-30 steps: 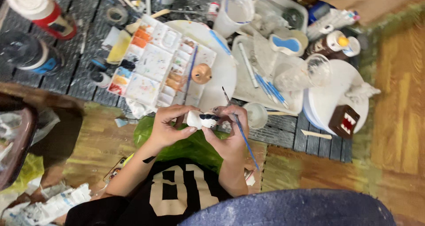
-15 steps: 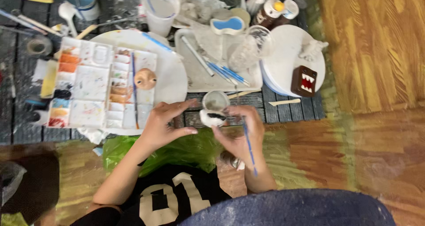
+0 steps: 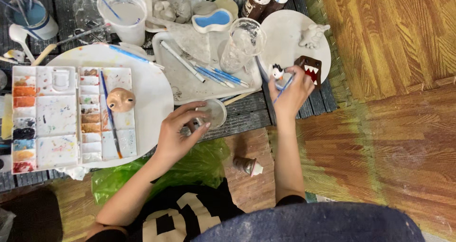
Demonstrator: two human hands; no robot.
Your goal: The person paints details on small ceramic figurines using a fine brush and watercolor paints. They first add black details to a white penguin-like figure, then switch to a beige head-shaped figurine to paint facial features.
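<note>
My right hand (image 3: 290, 94) reaches out to the round white board (image 3: 285, 35). It grips a small white figurine with black marks (image 3: 277, 72) and a thin blue paintbrush (image 3: 283, 87). A brown box-shaped figurine with white teeth (image 3: 309, 70) stands just right of it. My left hand (image 3: 176, 134) is at the table's front edge. Its thumb and fingers are closed around the rim of a small round clear dish (image 3: 214, 113).
A paint palette (image 3: 47, 114) and a pink clay head (image 3: 120, 99) lie on a white plate (image 3: 154, 92). A grey tray (image 3: 190, 83) holds brushes and a clear glass (image 3: 242, 42). A small paint tube (image 3: 247, 166) and a green plastic bag (image 3: 194, 168) lie on the floor.
My hands have parted. The right one moved up and right to the white board with the figurine and brush. The left one now holds the small dish alone.
</note>
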